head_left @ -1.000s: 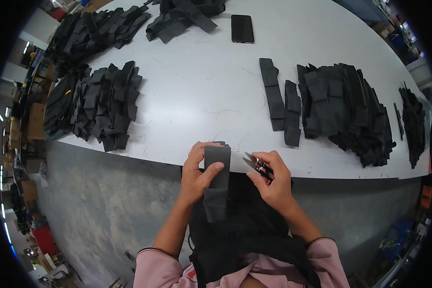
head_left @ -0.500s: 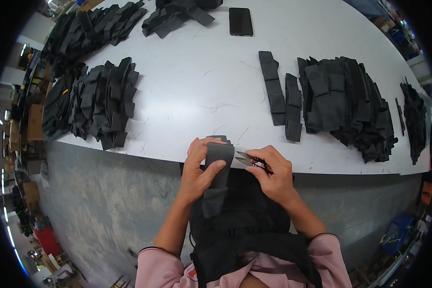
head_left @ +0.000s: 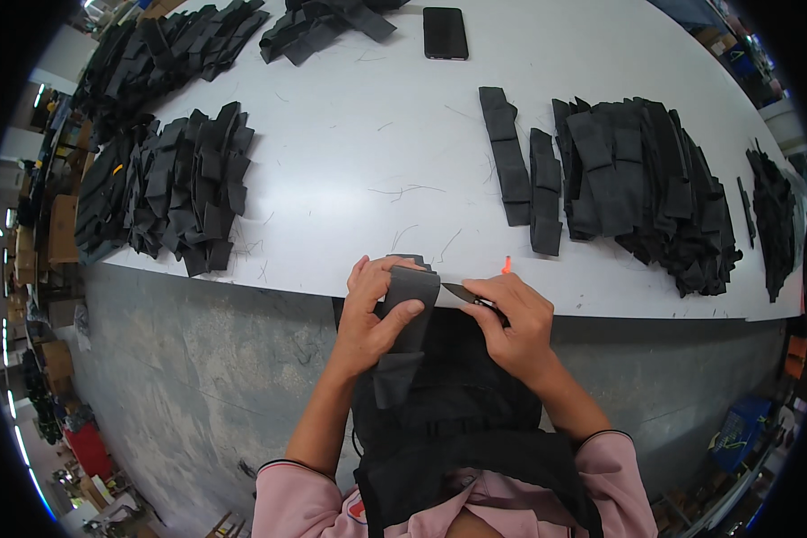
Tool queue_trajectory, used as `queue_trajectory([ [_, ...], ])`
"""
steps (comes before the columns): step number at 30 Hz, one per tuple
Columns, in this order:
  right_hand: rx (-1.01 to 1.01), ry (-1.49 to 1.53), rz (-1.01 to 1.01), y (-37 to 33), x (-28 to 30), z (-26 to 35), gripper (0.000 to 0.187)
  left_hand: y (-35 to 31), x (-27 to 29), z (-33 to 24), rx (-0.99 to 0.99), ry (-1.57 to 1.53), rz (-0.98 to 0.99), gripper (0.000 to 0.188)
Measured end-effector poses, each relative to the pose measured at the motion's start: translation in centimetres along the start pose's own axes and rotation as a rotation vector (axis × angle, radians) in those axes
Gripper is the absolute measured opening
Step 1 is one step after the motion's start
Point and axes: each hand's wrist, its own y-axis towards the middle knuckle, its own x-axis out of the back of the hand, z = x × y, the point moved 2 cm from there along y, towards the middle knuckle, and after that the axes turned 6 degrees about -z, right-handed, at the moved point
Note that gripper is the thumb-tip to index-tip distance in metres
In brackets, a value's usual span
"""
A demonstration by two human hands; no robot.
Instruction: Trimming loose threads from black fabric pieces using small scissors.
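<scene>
My left hand (head_left: 369, 309) grips a folded dark grey fabric strip (head_left: 412, 298) at the table's near edge, thumb across its front. The strip's lower end hangs over my black apron. Thread snips (head_left: 462, 293) sit in my right hand (head_left: 518, 325), fingers closed round them. Their blades are together, with the tip at or very near the strip's right edge; I cannot tell if it touches. A small orange-red piece (head_left: 507, 264) shows just above my right knuckles. Any thread between blades and strip is too small to make out.
Piles of black fabric strips lie at the left (head_left: 188, 184) and right (head_left: 641, 179) of the white table (head_left: 350, 215). Two single strips (head_left: 506, 157) rest beside the right pile. A black phone (head_left: 446, 33) lies at the far side. Loose threads (head_left: 407, 190) are scattered about.
The snips' blades, apart before, have come together beside the strip. The orange-red piece has come into sight above my right hand. My left hand keeps its hold on the strip.
</scene>
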Motion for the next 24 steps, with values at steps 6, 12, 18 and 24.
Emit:
queue_trajectory([
  [6, -0.066, 0.077, 0.072, 0.4, 0.3, -0.2, 0.025, 0.1, 0.0, -0.4, -0.006, 0.006, 0.022, 0.023],
  [12, -0.131, 0.13, 0.157, 1.0, 0.1, 0.5, 0.026, 0.1, 0.0, -0.3, -0.019, -0.004, 0.044, 0.024],
  [18, -0.117, 0.134, 0.191, 1.2, -0.8, 0.5, 0.028, 0.0, -0.3, 0.0, -0.032, -0.003, 0.084, 0.024],
  [24, -0.169, 0.17, 0.115, 0.7, -1.3, -0.1, 0.02, 0.1, -0.5, 0.8, -0.037, -0.009, 0.016, 0.019],
])
